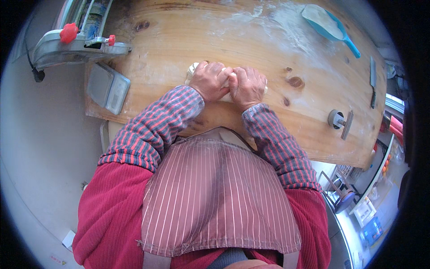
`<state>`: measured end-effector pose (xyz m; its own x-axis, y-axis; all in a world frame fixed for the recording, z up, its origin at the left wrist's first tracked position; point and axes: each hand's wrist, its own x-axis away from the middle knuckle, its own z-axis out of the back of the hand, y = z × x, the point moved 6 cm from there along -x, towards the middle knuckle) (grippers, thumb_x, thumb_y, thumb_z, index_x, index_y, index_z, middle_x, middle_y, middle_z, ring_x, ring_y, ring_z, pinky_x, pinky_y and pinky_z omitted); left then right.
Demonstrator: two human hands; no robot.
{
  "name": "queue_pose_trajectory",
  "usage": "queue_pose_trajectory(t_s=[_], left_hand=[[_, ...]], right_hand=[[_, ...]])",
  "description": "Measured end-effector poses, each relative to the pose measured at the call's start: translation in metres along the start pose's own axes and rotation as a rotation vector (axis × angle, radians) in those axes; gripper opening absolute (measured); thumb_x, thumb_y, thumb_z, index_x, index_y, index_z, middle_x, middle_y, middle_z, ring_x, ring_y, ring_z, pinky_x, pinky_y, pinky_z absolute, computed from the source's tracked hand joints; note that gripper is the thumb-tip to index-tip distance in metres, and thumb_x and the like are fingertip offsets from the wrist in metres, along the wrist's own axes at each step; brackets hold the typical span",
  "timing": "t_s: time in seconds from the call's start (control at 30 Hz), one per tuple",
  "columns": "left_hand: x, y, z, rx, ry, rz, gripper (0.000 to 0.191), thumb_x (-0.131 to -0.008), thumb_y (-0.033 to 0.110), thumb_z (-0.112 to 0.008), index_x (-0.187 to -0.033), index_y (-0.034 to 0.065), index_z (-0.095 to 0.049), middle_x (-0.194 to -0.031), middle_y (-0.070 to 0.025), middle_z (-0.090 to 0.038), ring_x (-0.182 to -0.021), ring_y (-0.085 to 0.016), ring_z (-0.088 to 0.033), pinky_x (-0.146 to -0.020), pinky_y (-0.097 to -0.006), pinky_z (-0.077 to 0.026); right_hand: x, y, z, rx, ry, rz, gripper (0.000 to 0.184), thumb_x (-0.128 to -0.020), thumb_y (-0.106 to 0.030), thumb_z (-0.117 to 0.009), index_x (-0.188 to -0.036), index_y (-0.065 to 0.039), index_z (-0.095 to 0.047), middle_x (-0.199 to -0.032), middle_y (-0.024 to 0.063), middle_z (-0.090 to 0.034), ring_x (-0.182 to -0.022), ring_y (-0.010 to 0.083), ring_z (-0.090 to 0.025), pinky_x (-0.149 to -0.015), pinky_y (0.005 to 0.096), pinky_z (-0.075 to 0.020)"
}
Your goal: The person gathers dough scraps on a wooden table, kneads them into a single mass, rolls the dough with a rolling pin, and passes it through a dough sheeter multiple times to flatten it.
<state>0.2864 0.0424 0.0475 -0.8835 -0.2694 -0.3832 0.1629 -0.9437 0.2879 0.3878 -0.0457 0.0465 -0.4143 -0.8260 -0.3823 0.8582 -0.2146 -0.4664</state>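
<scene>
A lump of pale dough (191, 71) lies on the wooden table in front of me, mostly covered by my hands. My left hand (210, 81) grips its left part, with the fingers curled over the far side. Close beside it, my right hand (248, 85) holds the right part, and the two hands nearly meet at the thumbs. Folded dough shows past the left knuckles, and a little more peeks out at the right edge. The underside of the dough is hidden.
Flour dusts the wooden tabletop (174, 40) toward the back right, around a blue scoop (327, 28) of flour. A knife (373, 79) lies along the right side, near a small T-shaped tool (346, 124). At left are a scale (116, 92) and a machine (80, 47) with red knobs.
</scene>
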Motion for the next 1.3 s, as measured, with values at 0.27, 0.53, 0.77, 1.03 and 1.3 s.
queue_pose_trajectory(t_s=[0.27,0.53,0.77,1.03,1.3], left_hand=[[-0.025,-0.025,-0.014,0.021,-0.121,0.094,0.034,-0.085,0.04,-0.069,-0.106,0.0131,-0.066,-0.094,-0.0083,-0.071,-0.086,-0.028,-0.069,-0.072,-0.0444,-0.051],[-0.038,-0.03,-0.013,0.146,-0.395,0.325,0.047,-0.094,0.054,-0.055,-0.116,0.0139,-0.068,-0.112,-0.013,-0.072,-0.102,-0.036,-0.068,-0.087,-0.047,-0.054],[-0.015,-0.072,0.039,0.238,-0.16,0.19,0.053,-0.095,0.045,-0.056,-0.132,0.0063,-0.063,-0.135,-0.0197,-0.062,-0.124,-0.037,-0.058,-0.105,-0.0448,-0.045],[0.076,-0.007,0.021,0.346,0.181,0.235,0.04,-0.094,0.029,-0.059,-0.128,0.0076,-0.061,-0.126,-0.016,-0.062,-0.118,-0.037,-0.056,-0.103,-0.0486,-0.042],[0.044,-0.026,0.004,0.202,0.189,0.251,0.037,-0.094,0.035,-0.057,-0.121,0.011,-0.061,-0.125,-0.0123,-0.058,-0.113,-0.035,-0.055,-0.095,-0.0507,-0.042]], right_hand=[[-0.038,0.017,-0.01,0.03,-0.077,-0.117,0.027,-0.096,-0.031,-0.054,-0.085,-0.009,-0.067,-0.082,0.0142,-0.066,-0.079,0.0359,-0.063,-0.072,0.0495,-0.0478],[-0.04,0.03,-0.018,0.052,-0.239,-0.262,0.047,-0.097,-0.041,-0.039,-0.096,-0.008,-0.073,-0.095,0.0195,-0.072,-0.091,0.038,-0.069,-0.082,0.047,-0.0524],[-0.032,0.008,0.0,-0.048,-0.531,-0.399,0.055,-0.092,-0.06,-0.049,-0.108,-0.014,-0.076,-0.11,0.0101,-0.073,-0.104,0.029,-0.067,-0.093,0.0457,-0.0466],[0.045,-0.046,0.009,0.196,0.068,0.06,0.045,-0.086,-0.046,-0.066,-0.12,-0.017,-0.066,-0.12,0.0062,-0.063,-0.113,0.0289,-0.057,-0.099,0.0499,-0.0361],[0.009,-0.024,-0.008,0.163,-0.026,0.024,0.043,-0.08,-0.045,-0.07,-0.109,-0.014,-0.065,-0.109,0.0066,-0.062,-0.104,0.0279,-0.058,-0.092,0.0483,-0.037]])
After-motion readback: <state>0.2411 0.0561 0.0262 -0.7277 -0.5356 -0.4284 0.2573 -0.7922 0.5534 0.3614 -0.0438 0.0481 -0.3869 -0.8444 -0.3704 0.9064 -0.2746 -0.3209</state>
